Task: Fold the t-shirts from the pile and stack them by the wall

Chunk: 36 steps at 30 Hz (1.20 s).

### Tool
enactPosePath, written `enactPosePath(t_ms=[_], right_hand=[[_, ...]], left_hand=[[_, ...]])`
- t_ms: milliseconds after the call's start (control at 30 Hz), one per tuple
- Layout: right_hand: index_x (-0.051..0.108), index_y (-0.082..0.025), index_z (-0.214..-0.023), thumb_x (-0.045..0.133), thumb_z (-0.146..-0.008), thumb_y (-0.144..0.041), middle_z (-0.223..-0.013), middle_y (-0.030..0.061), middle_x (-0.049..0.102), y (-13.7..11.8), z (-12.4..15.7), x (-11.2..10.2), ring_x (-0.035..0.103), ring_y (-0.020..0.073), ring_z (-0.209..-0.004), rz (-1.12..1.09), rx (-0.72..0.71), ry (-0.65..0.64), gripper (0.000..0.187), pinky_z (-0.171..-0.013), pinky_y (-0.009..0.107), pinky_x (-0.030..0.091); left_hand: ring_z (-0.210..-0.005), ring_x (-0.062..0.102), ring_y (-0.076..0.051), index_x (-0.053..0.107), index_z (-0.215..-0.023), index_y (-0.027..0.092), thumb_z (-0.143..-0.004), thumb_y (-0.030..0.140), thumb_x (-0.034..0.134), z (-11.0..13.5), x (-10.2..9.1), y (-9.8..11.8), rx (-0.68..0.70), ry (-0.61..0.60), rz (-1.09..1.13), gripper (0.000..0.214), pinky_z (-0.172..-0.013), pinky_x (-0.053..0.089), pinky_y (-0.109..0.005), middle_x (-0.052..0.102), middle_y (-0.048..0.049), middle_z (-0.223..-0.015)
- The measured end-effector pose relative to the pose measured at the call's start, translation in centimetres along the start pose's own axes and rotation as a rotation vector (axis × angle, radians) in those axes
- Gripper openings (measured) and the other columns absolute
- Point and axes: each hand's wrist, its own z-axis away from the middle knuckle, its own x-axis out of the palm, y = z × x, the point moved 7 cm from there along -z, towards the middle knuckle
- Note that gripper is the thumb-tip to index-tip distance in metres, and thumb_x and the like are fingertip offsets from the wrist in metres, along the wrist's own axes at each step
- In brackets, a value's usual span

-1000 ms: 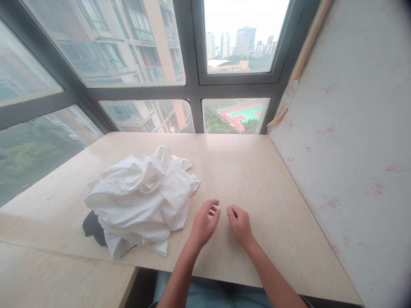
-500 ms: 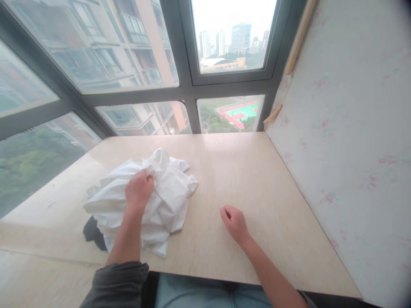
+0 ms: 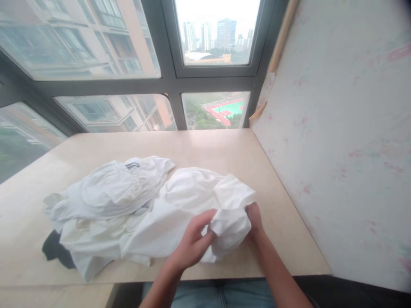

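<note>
A white garment point(image 3: 192, 201) lies stretched across the pale table point(image 3: 208, 145) from a crumpled white pile point(image 3: 109, 192) on the left towards me. My left hand point(image 3: 192, 244) grips the bunched near end of this garment from the left. On the other side my right hand point(image 3: 255, 220) holds the same bunch, its fingers partly hidden in the cloth. Both hands sit close to the table's front edge.
A dark piece of cloth point(image 3: 53, 250) peeks out under the pile at the front left. A wall with faint pink flowers point(image 3: 337, 128) bounds the table on the right. Large windows point(image 3: 128, 42) rise behind and to the left.
My left hand went to the pile, took hold of a white garment and pulled it right. My right hand has closed on that garment. The view has shifted right.
</note>
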Motion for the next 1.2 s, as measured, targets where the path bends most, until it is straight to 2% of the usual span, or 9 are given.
enactPosePath(t_ms=[100,200,267,367,567,767,900,1000,1200], right_hand=[[0.061,-0.018,-0.116,0.058,-0.086,-0.045,-0.113,0.0116,0.069,1.5,0.3,-3.5,0.067,0.0249,-0.098,-0.271,0.179,0.051,0.040,-0.080,0.037,0.055],[0.057,-0.021,-0.125,0.070,-0.080,-0.042,-0.125,0.0115,0.065,1.8,0.9,-5.4,0.065,0.0246,-0.104,-0.253,0.214,0.036,0.052,-0.078,0.035,0.056],[0.056,-0.022,-0.127,0.071,-0.079,-0.043,-0.125,0.0126,0.064,1.6,1.2,-5.9,0.066,0.0246,-0.103,-0.175,0.205,0.028,0.055,-0.075,0.034,0.056],[0.057,-0.020,-0.126,0.070,-0.079,-0.047,-0.125,0.0145,0.063,1.3,1.2,-5.8,0.065,0.0250,-0.102,-0.074,0.175,0.019,0.055,-0.072,0.034,0.056],[0.060,-0.020,-0.120,0.065,-0.084,-0.052,-0.127,0.0132,0.061,0.0,0.1,-4.6,0.060,0.0249,-0.109,0.080,0.063,0.030,0.048,-0.081,0.036,0.055],[0.062,-0.019,-0.110,0.063,-0.087,-0.051,-0.114,0.0106,0.065,-2.3,0.3,-5.3,0.061,0.0218,-0.100,0.236,-0.024,0.097,0.040,-0.077,0.031,0.052],[0.061,-0.019,-0.081,0.054,-0.092,-0.053,-0.063,-0.0005,0.055,-2.8,2.7,-4.8,0.052,0.0146,-0.060,0.233,0.046,-0.082,0.037,-0.057,0.026,0.043],[0.064,-0.019,-0.088,0.051,-0.095,-0.052,-0.053,-0.0045,0.046,-3.4,5.3,-4.2,0.044,0.0127,-0.050,0.212,0.062,-0.217,0.036,-0.049,0.025,0.036],[0.070,-0.019,-0.091,0.047,-0.098,-0.046,-0.068,0.0002,0.061,-5.0,9.2,-3.2,0.054,0.0145,-0.060,0.421,0.006,-0.468,0.036,-0.057,0.025,0.039]], left_hand=[[-0.108,0.063,-0.028,0.068,-0.114,0.018,-0.086,0.036,0.060,1.3,-1.9,-4.6,-0.219,0.076,0.058,0.034,-0.095,0.050,-0.039,0.071,-0.0101,-0.114],[-0.111,0.062,-0.029,0.067,-0.116,0.018,-0.081,0.044,0.065,2.9,-5.0,-7.6,-0.363,0.169,0.002,0.043,-0.099,0.049,-0.042,0.070,-0.0100,-0.116],[-0.118,0.059,-0.031,0.064,-0.122,0.018,-0.079,0.048,0.068,4.1,-6.6,-8.1,-0.394,0.192,-0.014,0.053,-0.102,0.047,-0.044,0.067,-0.0112,-0.122],[-0.119,0.058,-0.031,0.066,-0.121,0.019,-0.083,0.050,0.064,5.4,-7.3,-6.6,-0.353,0.119,-0.004,0.048,-0.098,0.049,-0.040,0.064,-0.0121,-0.126],[-0.088,0.064,-0.022,0.066,-0.082,0.020,-0.091,0.048,0.054,5.7,-5.6,-3.3,-0.279,0.074,-0.032,0.032,-0.082,0.050,-0.030,0.069,-0.0057,-0.091],[-0.077,0.061,-0.017,0.069,-0.092,0.023,-0.090,0.040,0.060,5.3,-1.9,-1.8,-0.224,0.058,-0.182,0.019,-0.076,0.049,-0.026,0.067,-0.0009,-0.081],[-0.090,0.065,-0.018,0.069,-0.109,0.029,-0.091,0.037,0.060,5.3,1.8,-0.4,-0.182,-0.213,-0.160,0.022,-0.090,0.047,-0.028,0.072,-0.0020,-0.098],[-0.091,0.066,-0.017,0.068,-0.115,0.031,-0.092,0.037,0.060,5.1,3.7,0.2,-0.189,-0.433,-0.140,0.025,-0.090,0.047,-0.027,0.073,-0.0007,-0.102],[-0.091,0.065,-0.018,0.069,-0.109,0.025,-0.095,0.041,0.054,1.4,2.5,0.2,-0.172,-0.298,-0.162,0.026,-0.085,0.048,-0.028,0.072,-0.0034,-0.101]])
